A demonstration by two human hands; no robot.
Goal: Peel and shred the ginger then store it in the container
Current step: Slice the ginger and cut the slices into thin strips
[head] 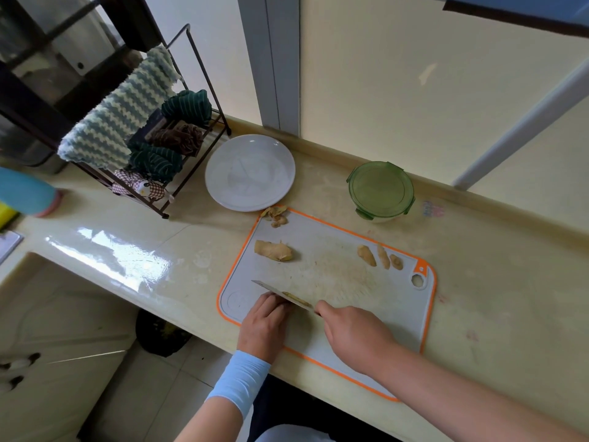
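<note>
A grey cutting board (pixel 334 282) with an orange rim lies on the counter. My right hand (pixel 353 336) grips the handle of a knife (pixel 280 293) whose blade stands edge-down near the board's front left. My left hand (pixel 264 323) curls its fingers over a ginger piece (pixel 298 299) right beside the blade. One large ginger piece (pixel 274 251) lies at the board's left, three small ones (pixel 381 256) at its right. Ginger peel (pixel 276 215) sits at the far left corner. The green-lidded round container (pixel 381 190) stands shut behind the board.
A white plate (pixel 250 172) sits behind the board on the left. A wire rack (pixel 178 173) draped with cloths stands further left. A blue bottle (pixel 25 194) is at the left edge. The counter's front edge runs just below my hands.
</note>
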